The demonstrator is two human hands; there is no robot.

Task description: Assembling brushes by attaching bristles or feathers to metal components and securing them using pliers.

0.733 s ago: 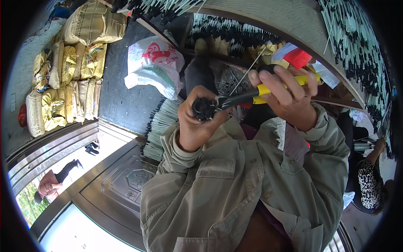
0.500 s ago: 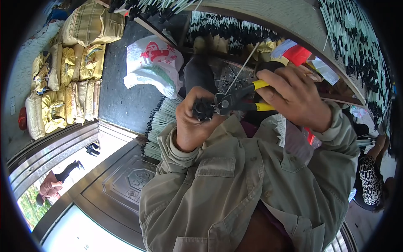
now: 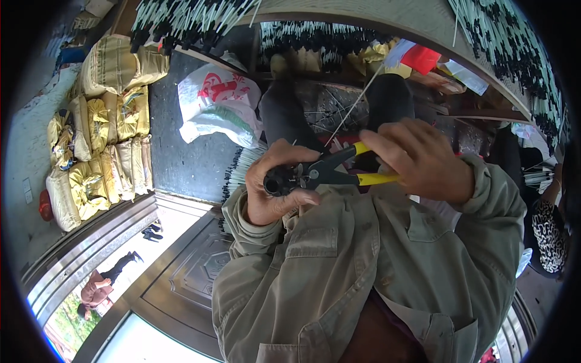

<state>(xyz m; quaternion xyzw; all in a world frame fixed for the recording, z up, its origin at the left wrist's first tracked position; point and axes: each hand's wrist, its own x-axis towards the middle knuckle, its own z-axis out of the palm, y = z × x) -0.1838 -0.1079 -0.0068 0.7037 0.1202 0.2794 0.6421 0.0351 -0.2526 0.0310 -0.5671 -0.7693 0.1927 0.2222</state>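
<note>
My left hand (image 3: 261, 201) is closed around a black, round, hub-like part (image 3: 278, 181) in front of my chest. A pair of pliers (image 3: 330, 170) with yellow handles is in my right hand (image 3: 426, 158), its fingers bent round the grips. The handles stand apart, and the dark jaws meet the side of the black part, by my left fingers. What the jaws bite on is too small to make out. A thin pale rod (image 3: 356, 103) slants up and away behind the pliers. Beneath my hands, between my legs, thin dark wires (image 3: 333, 112) spread out.
Bundles of pale rods with black ends (image 3: 187, 21) lie on the curved table (image 3: 363, 13) ahead. A white plastic bag (image 3: 221, 100) with red print is at the left. Yellow sacks (image 3: 106, 151) are stacked beyond it. Another person (image 3: 548, 233) sits at far right.
Both hands, the pliers and the black part sit lower, closer to my chest. My left hand has turned, so the part's round end faces me. The whole view has shifted slightly.
</note>
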